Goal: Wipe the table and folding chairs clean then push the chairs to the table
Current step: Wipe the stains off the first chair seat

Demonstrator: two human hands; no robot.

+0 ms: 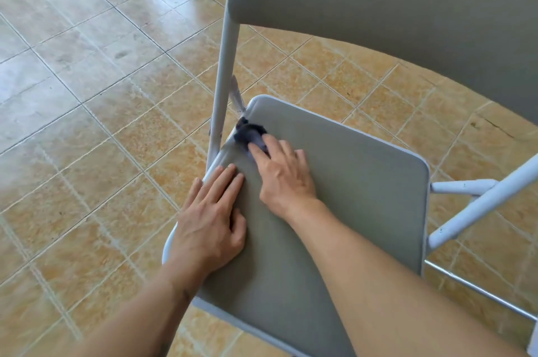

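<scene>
A grey folding chair stands in front of me, its padded seat (pixel 343 196) below and its backrest (pixel 378 1) at the upper right. My left hand (pixel 212 211) lies flat on the seat's left edge, fingers straight. My right hand (pixel 283 170) presses a small dark cloth (pixel 250 132) onto the seat's far left corner, beside the pale metal frame tube (pixel 222 80). Most of the cloth is hidden under my fingers. No table is in view.
Glossy beige floor tiles (pixel 87 80) spread all around the chair. The chair's pale frame leg and crossbars (pixel 477 205) jut out at the right. Bare floor lies to the left and behind the chair.
</scene>
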